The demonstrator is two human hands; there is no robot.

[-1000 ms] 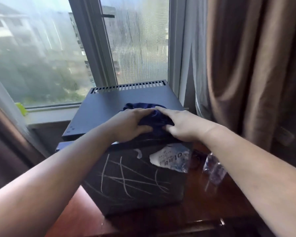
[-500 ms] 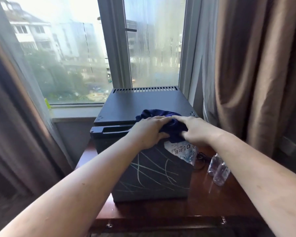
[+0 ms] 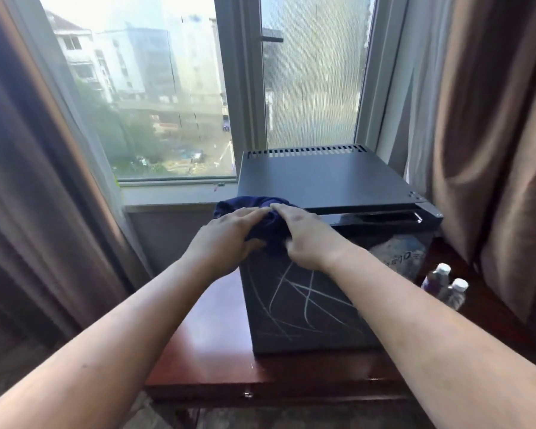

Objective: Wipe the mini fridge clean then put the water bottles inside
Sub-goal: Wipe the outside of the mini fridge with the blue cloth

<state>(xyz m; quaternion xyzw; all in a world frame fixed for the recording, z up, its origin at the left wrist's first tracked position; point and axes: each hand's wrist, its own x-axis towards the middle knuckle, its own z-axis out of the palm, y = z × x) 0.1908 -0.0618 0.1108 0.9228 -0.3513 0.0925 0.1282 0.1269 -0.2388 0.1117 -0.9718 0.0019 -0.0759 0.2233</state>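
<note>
The fridge (image 3: pixel 322 243) stands on the worktop (image 3: pixel 211 342), a dark box with its back to the window (image 3: pixel 167 103) and a row of vent slots along the rear of its flat top. Its door faces the camera and is shut; pale scratch-like lines cross the door's dark face, and a torn, blurred label (image 3: pixel 399 258) with some print sits at the door's upper right. A recessed handle slot runs along the top edge of the door.

A dark blue cloth (image 3: pixel 260 212) lies bunched on the fridge's front left top corner, spilling a little over the edge. The left hand (image 3: pixel 229 239) presses flat on the cloth's left side, fingers spread and thumb under the fold, so its grip is loose on the cloth rather than closed round it. The right hand (image 3: pixel 304 236) lies on the cloth's right side, fingers stretched forward and together, palm down on the cloth; it too presses rather than clutches. The fingertips of both hands nearly meet at the top of the cloth.

Two bottles (image 3: pixel 446 289) with white caps stand upright on the worktop just beside the fridge's right side, touching or nearly touching each other.

Brown curtains (image 3: pixel 492 150) hang at both sides of the window.
</note>
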